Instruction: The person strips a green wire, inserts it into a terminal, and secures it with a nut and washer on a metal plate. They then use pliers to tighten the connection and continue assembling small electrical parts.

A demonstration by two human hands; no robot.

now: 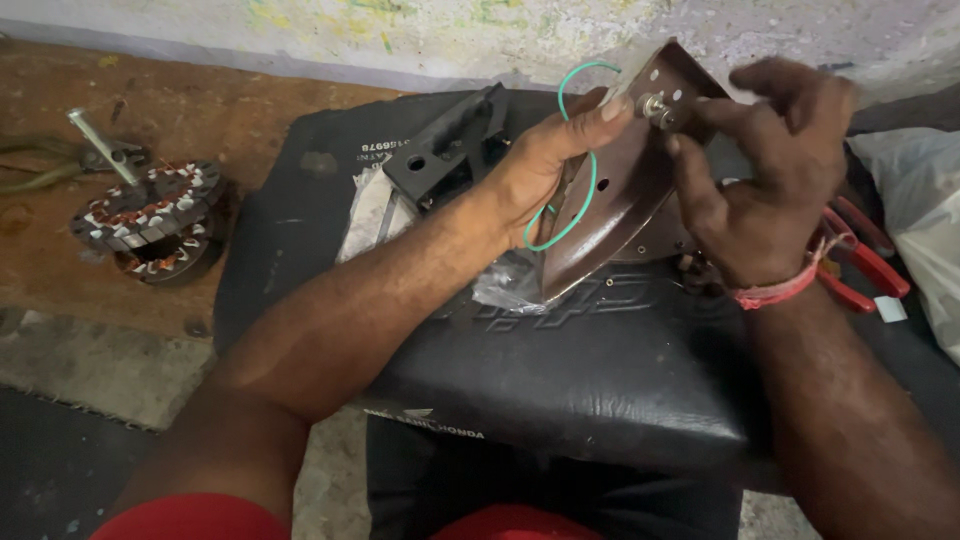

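Observation:
My left hand (535,165) grips a dark brown metal iron soleplate (610,215), held tilted up above a black seat cushion (560,370). A green wire (572,150) loops from the plate around my left fingers. My right hand (755,175) pinches a small silver screw fitting (657,107) near the plate's upper end. A red thread band circles my right wrist.
A black plastic iron handle part (450,145) and clear plastic wrap (375,215) lie on the cushion behind my left hand. Red-handled pliers (865,262) rest at the right beside a white bag (925,210). A wound motor stator (150,215) with a rod sits on the brown floor at left.

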